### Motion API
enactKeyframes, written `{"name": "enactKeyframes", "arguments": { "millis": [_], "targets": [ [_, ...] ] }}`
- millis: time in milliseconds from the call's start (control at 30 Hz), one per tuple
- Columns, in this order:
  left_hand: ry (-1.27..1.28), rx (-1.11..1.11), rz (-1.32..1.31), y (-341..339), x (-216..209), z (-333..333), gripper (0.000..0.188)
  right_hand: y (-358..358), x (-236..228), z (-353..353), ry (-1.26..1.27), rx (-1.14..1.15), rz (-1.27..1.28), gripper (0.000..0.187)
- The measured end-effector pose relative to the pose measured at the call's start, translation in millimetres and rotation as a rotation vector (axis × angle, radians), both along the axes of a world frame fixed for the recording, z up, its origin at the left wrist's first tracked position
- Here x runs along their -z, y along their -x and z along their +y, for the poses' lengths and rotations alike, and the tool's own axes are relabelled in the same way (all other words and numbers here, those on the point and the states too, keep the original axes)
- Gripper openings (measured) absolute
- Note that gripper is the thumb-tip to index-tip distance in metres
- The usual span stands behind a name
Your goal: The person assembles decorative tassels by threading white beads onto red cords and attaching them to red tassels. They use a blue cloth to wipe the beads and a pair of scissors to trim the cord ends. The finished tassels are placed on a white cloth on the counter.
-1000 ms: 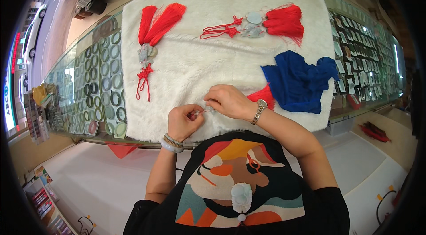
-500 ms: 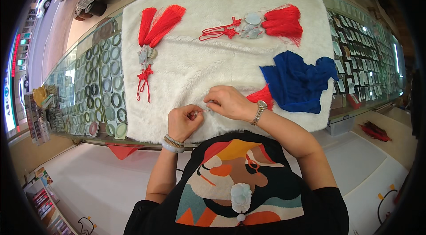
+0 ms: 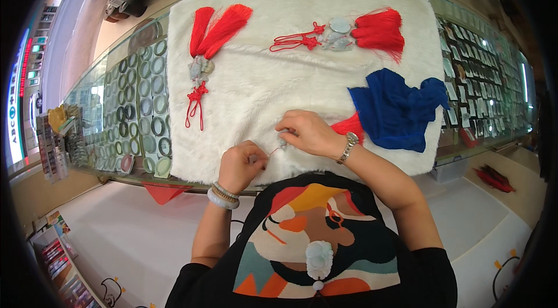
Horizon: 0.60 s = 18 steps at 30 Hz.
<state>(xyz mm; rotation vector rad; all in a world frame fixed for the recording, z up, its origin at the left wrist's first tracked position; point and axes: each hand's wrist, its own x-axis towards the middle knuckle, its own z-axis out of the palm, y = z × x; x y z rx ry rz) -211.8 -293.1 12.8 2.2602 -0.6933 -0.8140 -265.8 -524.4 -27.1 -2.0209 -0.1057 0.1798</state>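
Note:
My left hand (image 3: pixel 241 167) is closed in a pinch on the end of a thin red cord (image 3: pixel 274 151). The cord runs to a small pale carved pendant (image 3: pixel 282 143), which the closed fingers of my right hand (image 3: pixel 309 133) grip; most of the pendant is hidden. A red tassel (image 3: pixel 349 126) shows beyond my right wrist, partly covered by a crumpled blue cloth (image 3: pixel 395 111). All this is on a white plush cloth (image 3: pixel 256 93).
Far left lies a hanging ornament (image 3: pixel 200 70) with red tassels, pale stones and a knotted loop. Similar tasselled ornaments (image 3: pixel 340 40) lie far right. Under the plush cloth, a glass display case (image 3: pixel 139 133) holds rows of bangles left and small carded pieces (image 3: pixel 476 81) right.
My left hand has drawn slightly down and away from my right, so more of the red cord shows between them. The whole view has shifted slightly.

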Motion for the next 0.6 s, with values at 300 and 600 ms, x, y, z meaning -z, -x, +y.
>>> {"name": "enactKeyframes", "arguments": {
  "millis": [300, 600],
  "targets": [
    [0.013, -0.162, -0.014, 13, 2, -10, 0.006, 1, 0, -4, 0.001, 0.014, -0.043, 0.016],
    [0.016, -0.125, -0.146, 25, 14, -22, 0.007, 2, -1, -3, -0.004, -0.023, -0.122, 0.016]
  ]
}}
